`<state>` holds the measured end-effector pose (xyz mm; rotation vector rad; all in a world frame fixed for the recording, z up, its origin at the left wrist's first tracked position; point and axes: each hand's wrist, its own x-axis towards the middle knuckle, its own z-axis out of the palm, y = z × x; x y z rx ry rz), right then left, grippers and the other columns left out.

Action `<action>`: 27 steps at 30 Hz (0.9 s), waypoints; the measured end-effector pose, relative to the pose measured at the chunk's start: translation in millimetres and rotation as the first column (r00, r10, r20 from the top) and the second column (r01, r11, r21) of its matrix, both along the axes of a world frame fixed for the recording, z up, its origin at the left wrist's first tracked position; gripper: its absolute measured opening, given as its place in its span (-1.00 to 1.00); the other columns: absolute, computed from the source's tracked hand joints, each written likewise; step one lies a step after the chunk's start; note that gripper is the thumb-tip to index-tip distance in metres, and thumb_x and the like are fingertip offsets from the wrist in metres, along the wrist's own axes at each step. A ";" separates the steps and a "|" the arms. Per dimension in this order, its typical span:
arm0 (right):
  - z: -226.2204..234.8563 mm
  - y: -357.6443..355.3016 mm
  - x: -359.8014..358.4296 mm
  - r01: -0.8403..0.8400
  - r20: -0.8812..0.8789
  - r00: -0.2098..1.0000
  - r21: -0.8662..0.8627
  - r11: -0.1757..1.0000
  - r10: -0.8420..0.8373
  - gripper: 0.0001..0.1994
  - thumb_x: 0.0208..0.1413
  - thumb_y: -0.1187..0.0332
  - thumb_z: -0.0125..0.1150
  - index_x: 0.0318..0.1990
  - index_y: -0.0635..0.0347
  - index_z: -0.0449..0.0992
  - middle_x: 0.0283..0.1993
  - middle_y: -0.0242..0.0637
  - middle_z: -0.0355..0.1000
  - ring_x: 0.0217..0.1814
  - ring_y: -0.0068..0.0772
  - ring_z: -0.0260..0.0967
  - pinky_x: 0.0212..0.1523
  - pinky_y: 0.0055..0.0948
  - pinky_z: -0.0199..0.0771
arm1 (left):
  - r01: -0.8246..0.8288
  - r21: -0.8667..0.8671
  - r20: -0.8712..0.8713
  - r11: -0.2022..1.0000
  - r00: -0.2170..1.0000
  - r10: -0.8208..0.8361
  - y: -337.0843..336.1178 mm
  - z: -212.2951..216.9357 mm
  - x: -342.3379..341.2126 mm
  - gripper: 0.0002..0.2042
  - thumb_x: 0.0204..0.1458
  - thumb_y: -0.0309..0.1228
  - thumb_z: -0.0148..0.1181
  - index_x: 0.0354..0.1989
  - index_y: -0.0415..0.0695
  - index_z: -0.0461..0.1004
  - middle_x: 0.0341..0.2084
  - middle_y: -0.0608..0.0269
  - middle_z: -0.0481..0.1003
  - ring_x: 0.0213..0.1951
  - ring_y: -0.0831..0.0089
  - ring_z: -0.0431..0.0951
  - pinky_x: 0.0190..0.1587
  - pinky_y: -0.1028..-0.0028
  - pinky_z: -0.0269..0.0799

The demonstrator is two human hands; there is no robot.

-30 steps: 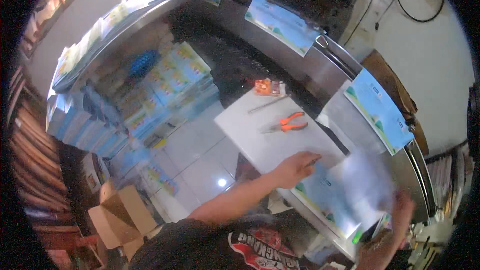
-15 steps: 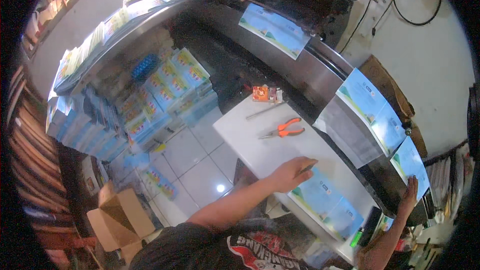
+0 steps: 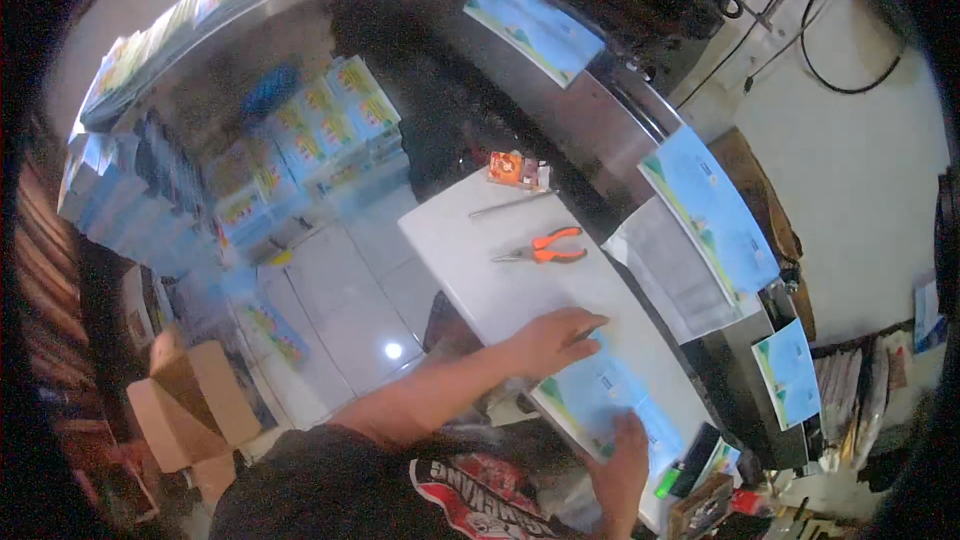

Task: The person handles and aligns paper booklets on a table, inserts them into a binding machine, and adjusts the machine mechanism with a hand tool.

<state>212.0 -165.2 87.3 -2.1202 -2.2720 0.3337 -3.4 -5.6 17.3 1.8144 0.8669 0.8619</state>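
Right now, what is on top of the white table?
Orange-handled pliers, a metal rod, an orange packet, a green item, a black item and blue printed paper, left hand at its edge, right hand over it. The tabletop beneath the paper is covered.

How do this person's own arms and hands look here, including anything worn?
The left hand and right hand wear no visible gloves. A dark sleeve ends above the bare left forearm; no right sleeve shows. The dark shirt has a red-and-white print.

Large lettering (image 3: 487,506), on black shirt (image 3: 310,485)
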 end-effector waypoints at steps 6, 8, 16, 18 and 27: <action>48.8 17.8 12.9 0.142 -0.118 0.977 -0.256 0.956 -0.177 -0.57 -0.05 0.39 0.21 0.06 0.13 0.45 0.10 -0.10 0.41 0.17 -0.03 0.32 0.19 -0.22 0.28 | -0.059 0.069 0.097 0.996 0.994 0.052 0.4 -8.4 -4.6 -0.49 0.19 -0.04 -0.08 0.18 -0.15 0.29 0.00 -0.05 0.38 0.02 0.07 0.39 0.12 0.22 0.27; 75.5 31.3 32.8 0.385 0.040 0.922 -0.225 0.895 -0.386 -0.67 0.03 0.44 0.01 -0.03 0.06 0.53 0.00 -0.11 0.47 0.08 -0.02 0.39 0.11 -0.20 0.35 | -0.056 0.038 0.124 0.998 0.991 0.051 1.8 -12.3 -5.2 -0.48 0.19 -0.04 -0.08 0.17 -0.17 0.29 0.01 -0.05 0.38 0.05 0.07 0.38 0.14 0.21 0.25; 150.3 101.5 303.3 -0.159 0.351 0.821 0.898 0.410 -0.451 -0.64 0.19 0.45 -0.12 0.12 0.33 0.38 0.09 0.02 0.40 0.18 -0.03 0.33 0.19 -0.21 0.32 | -0.037 0.061 0.216 0.997 0.976 0.023 1.1 -5.8 -7.8 -0.50 0.22 -0.08 -0.10 0.19 -0.19 0.27 0.04 -0.06 0.37 0.08 0.06 0.36 0.17 0.20 0.22; 144.8 148.7 270.4 -0.053 0.203 0.943 0.875 0.482 -0.264 -0.61 0.21 0.48 -0.19 0.16 0.30 0.35 0.15 -0.01 0.37 0.23 -0.05 0.29 0.24 -0.21 0.25 | -0.046 0.013 0.179 0.999 0.983 0.043 -1.3 -7.6 -13.9 -0.49 0.21 -0.07 -0.09 0.19 -0.18 0.26 0.04 -0.06 0.36 0.09 0.06 0.35 0.18 0.20 0.22; 42.6 121.7 294.4 0.119 0.093 0.970 0.630 0.768 -0.226 -0.57 0.14 0.50 -0.11 0.20 0.23 0.33 0.26 -0.06 0.26 0.31 -0.06 0.19 0.26 -0.23 0.20 | -0.040 0.034 0.114 0.999 0.993 0.036 0.3 -3.6 -6.1 -0.48 0.20 -0.05 -0.10 0.19 -0.18 0.27 0.05 -0.07 0.36 0.10 0.04 0.34 0.20 0.20 0.20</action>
